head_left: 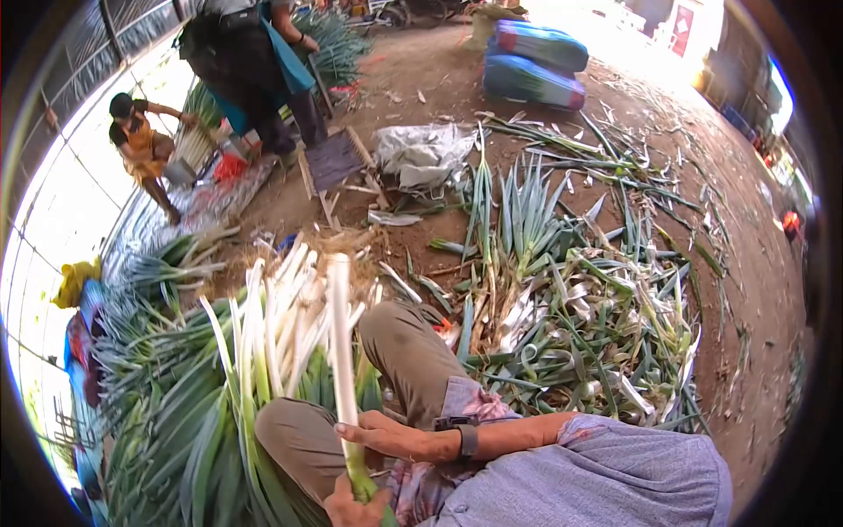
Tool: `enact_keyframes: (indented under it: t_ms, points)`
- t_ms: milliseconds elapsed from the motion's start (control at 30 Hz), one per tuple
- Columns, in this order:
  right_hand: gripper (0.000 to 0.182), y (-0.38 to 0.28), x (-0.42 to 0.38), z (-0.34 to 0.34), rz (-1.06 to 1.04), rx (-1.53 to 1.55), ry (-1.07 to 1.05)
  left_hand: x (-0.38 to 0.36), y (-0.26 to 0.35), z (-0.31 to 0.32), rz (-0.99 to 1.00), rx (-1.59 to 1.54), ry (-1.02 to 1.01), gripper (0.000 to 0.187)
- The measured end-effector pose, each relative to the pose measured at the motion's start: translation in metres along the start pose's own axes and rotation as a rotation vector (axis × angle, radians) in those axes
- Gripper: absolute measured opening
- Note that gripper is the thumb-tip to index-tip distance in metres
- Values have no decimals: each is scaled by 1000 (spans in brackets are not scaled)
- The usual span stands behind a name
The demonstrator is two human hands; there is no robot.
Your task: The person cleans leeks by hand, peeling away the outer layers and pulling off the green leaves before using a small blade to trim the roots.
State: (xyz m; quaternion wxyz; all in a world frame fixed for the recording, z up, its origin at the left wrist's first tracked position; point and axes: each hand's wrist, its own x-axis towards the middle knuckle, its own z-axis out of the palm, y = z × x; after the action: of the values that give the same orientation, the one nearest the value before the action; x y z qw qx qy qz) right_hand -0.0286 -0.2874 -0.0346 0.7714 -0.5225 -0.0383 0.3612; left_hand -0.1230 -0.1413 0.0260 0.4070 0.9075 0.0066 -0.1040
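A long green onion [341,325] stands upright in front of me, its white shaft pointing up and its green part low. My left hand [356,504] is closed around the green part at the bottom. Higher up, my right hand [391,436], with a dark watch on the wrist, is closed at the shaft with the thumb against it; its other fingers are partly hidden. Beside my left knee lies a big pile of green onions [184,430], with several bare white shafts [285,325] on top. Roots [342,241] show behind them.
Peeled leaves and scraps [597,334] are heaped on my right. A white sack [421,154] and a low wooden-framed stool [334,162] are ahead. Wrapped blue bundles [534,66] lie farther back. One person [140,145] crouches and another [255,61] stands at back left.
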Motion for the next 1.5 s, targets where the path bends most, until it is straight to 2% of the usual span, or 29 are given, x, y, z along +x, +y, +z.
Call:
enact_keyframes:
  t_ms: [33,133,167,267,300,333,367,400,433,467,500,533,600,667,800,900,967,1033,1133,1233,1367,1500]
  points:
    - [55,1,1,-3,-8,-72,9,3,-2,5,12,103,90,24]
    - [54,3,-5,0,-84,-206,95,11,-4,6,30,80,79,22]
    - [54,5,-8,3,-119,-234,141,14,-8,7,54,179,77,23]
    - [43,26,1,-6,-317,-781,327,20,-2,9,-95,260,0,36]
    - [28,31,3,-7,-335,-860,379,27,-10,10,-87,242,0,39]
    - [21,34,3,-12,-535,-930,334,34,-14,10,-104,226,-3,44]
    - [16,39,6,-22,-723,-975,268,37,-22,15,-25,92,52,38]
    - [17,57,17,-30,-899,-953,160,42,-19,10,-42,11,5,36]
    - [14,29,-2,-19,-738,-1198,199,46,-13,7,-34,-96,-9,35]
    - [14,25,-12,-15,-834,-1235,224,50,-27,9,-23,-61,-24,35]
    - [16,27,-17,-13,-935,-954,97,52,-34,12,-29,-54,-15,35]
    - [16,11,-31,-9,-1064,-1059,155,55,-39,14,-15,-47,0,36]
    - [16,1,-46,-17,-1096,-973,106,59,-37,13,-117,-372,-72,38]
    - [14,-25,-62,-27,-897,-1271,214,63,-35,5,-185,-565,-121,40]
    - [11,-19,-52,-89,-726,70,467,66,-29,-7,-259,-685,-148,39]
    - [20,-27,-42,-102,-567,223,637,69,-24,-5,-224,-642,-121,38]
    - [23,-20,-40,-82,-397,32,429,68,-18,-4,-196,-548,-86,38]
    - [20,-29,-37,-48,-95,-100,337,64,-8,0,-140,-386,-19,39]
    - [24,-24,-21,-22,-57,219,169,57,8,5,-100,-255,39,42]
    - [22,-8,-9,-12,100,541,104,52,15,7,-85,-146,77,44]
    - [17,-4,-12,-4,46,399,90,51,14,8,-68,-67,85,47]
    - [13,-12,-16,3,86,563,145,52,16,8,-116,-140,64,39]
